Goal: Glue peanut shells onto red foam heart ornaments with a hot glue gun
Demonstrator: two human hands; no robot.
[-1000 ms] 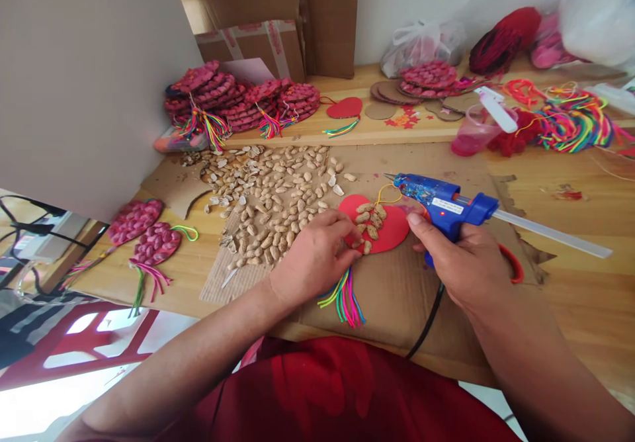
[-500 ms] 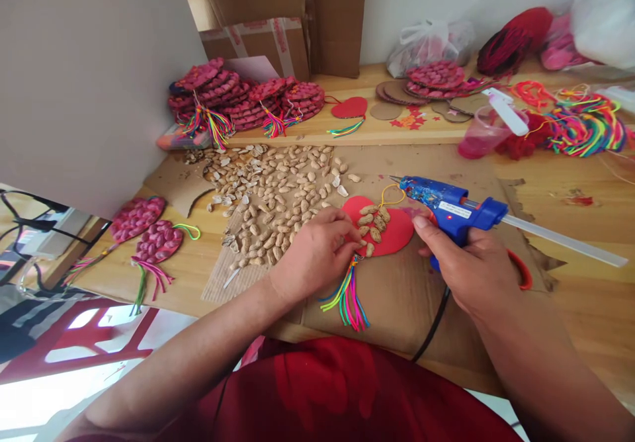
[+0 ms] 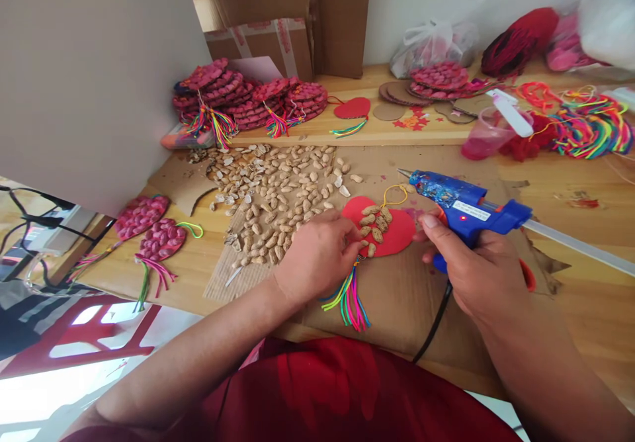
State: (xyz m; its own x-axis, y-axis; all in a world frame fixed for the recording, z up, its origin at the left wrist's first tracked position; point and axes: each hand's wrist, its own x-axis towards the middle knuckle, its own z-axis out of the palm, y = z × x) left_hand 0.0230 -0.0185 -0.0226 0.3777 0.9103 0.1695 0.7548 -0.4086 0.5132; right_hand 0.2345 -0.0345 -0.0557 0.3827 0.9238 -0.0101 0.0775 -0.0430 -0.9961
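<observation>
A red heart-shaped card (image 3: 401, 235) lies on the cardboard, with several peanuts (image 3: 378, 235) on its middle. From its top comes a yellow cord loop (image 3: 395, 194), and a multicoloured tassel (image 3: 351, 300) hangs at its lower tip. My left hand (image 3: 322, 251) is at the card's left edge, fingers closed on a peanut that they mostly cover. In my right hand (image 3: 479, 266) is a blue hot glue gun (image 3: 459, 207), held to the right of the card. Its nozzle points left, its small red light is on, and a clear glue stick (image 3: 585, 247) sticks out behind.
Loose peanuts and shells (image 3: 278, 197) spread left of the card. Two pink peanut-covered hearts (image 3: 161, 240) lie farther left. Stacked pink pieces (image 3: 218, 98), a plastic cup (image 3: 483, 137) and coloured cords (image 3: 590, 128) stand behind. A black cable (image 3: 434, 326) runs down from the gun.
The glue gun has moved slightly right and away from the card with my right hand. My left hand stays at the card's left edge. The whole view has shifted a little.
</observation>
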